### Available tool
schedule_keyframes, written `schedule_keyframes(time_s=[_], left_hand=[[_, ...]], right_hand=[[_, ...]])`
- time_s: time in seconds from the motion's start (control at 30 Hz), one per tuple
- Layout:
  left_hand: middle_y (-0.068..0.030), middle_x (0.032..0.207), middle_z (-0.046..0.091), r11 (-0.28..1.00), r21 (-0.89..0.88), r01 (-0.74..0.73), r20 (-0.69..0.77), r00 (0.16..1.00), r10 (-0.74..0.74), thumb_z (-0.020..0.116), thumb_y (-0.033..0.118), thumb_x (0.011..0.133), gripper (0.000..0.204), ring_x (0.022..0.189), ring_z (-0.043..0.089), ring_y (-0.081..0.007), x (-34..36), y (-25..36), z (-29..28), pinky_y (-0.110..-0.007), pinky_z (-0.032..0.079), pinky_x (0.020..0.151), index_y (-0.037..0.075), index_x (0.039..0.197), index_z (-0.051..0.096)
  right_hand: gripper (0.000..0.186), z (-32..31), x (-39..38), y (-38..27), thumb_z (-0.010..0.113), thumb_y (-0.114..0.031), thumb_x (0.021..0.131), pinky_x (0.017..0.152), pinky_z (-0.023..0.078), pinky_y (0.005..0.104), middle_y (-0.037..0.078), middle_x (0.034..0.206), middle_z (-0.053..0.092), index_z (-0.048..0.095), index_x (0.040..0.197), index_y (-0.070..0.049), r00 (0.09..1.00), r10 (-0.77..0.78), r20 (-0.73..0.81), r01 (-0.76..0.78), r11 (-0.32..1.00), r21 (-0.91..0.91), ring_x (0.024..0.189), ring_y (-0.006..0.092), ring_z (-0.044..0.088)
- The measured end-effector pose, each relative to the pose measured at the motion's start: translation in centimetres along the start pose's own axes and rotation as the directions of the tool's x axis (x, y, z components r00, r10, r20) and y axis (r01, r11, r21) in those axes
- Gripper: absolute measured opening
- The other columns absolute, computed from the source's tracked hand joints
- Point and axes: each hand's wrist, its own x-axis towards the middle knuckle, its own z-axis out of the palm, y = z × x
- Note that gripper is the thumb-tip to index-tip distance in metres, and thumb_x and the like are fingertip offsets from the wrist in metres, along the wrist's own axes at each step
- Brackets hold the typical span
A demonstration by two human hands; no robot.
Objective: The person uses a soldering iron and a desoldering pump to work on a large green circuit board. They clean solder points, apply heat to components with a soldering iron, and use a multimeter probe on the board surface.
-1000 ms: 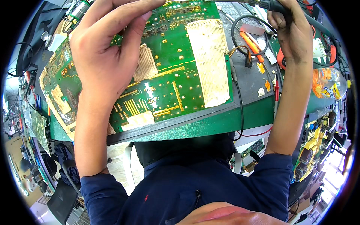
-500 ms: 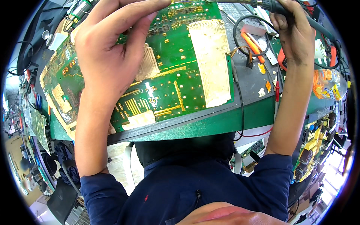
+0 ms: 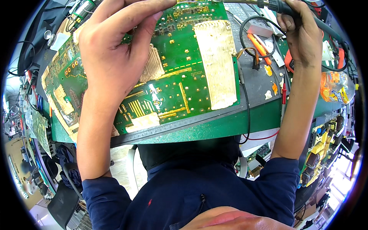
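Note:
My left hand [image 3: 115, 57] is over a large green circuit board [image 3: 176, 53] with gold traces, its thumb and forefinger closed around a thin silver wire-like item [image 3: 188, 1] at the top of the view. My right hand [image 3: 299, 34] grips the black handle of a soldering iron [image 3: 278, 5], whose metal shaft points left across the board's far part; its tip meets the thin item near the top edge, too small to make out clearly. Pale ridged patches [image 3: 214, 69] cover parts of the board, which lies on a dark grey mat [image 3: 260, 88].
Black cable loops, a metal block [image 3: 258, 28], an orange-handled tool [image 3: 257, 46] and a red probe [image 3: 283, 96] lie right of the board. A plastic bottle [image 3: 335, 86], another populated board [image 3: 322, 145] and a chair [image 3: 61, 203] stand around the green bench [image 3: 180, 136].
Both hands and the soldering iron have shifted slightly to the right, and the board has moved very slightly rightward in view. Both grips look the same.

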Motion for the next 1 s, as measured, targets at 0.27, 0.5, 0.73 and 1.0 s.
schedule_keyframes(time_s=[0.27,0.5,0.73,1.0], left_hand=[[-0.0054,0.087,0.064,0.999,-0.036,-0.003,-0.009,1.000,0.003,0.067,-0.006,0.080,0.025,0.075,0.059,-0.0127,0.2,-0.1,0.2,-0.022,0.047,0.067,0.006,0.102,0.073],[-0.0055,0.087,0.064,1.000,-0.012,-0.011,-0.008,1.000,0.011,0.067,-0.006,0.081,0.025,0.075,0.059,-0.0129,0.0,-0.1,0.1,-0.023,0.047,0.067,0.006,0.102,0.073],[-0.0054,0.087,0.063,1.000,-0.008,-0.002,0.011,1.000,0.002,0.066,-0.006,0.081,0.026,0.075,0.058,-0.0127,-0.1,-0.1,0.0,-0.023,0.047,0.067,0.006,0.103,0.073],[-0.0056,0.088,0.063,0.999,-0.035,-0.008,0.011,1.000,0.009,0.065,-0.007,0.081,0.027,0.075,0.058,-0.0121,-0.1,-0.1,-0.1,-0.022,0.047,0.067,0.006,0.104,0.073]], right_hand=[[0.017,-0.4,0.1,-0.4,0.055,-0.010,0.087,0.042,0.039,0.0216,0.000,0.058,0.049,0.054,0.071,-0.004,1.000,0.025,-0.001,-0.025,0.999,-0.022,0.044,0.0079,0.044],[0.018,1.0,-0.6,-1.0,0.055,-0.010,0.087,0.042,0.039,0.0219,0.000,0.057,0.048,0.054,0.071,-0.004,1.000,0.029,-0.011,-0.029,1.000,0.007,0.044,0.0079,0.044],[0.018,-0.4,0.2,0.4,0.055,-0.010,0.087,0.043,0.039,0.0221,0.001,0.058,0.049,0.054,0.071,-0.004,1.000,0.003,0.022,-0.003,1.000,-0.007,0.044,0.0080,0.044],[0.016,-0.6,0.4,0.3,0.055,-0.011,0.087,0.043,0.039,0.0225,0.001,0.058,0.049,0.055,0.073,-0.004,0.998,0.060,-0.005,-0.060,0.998,0.013,0.044,0.0084,0.044]])
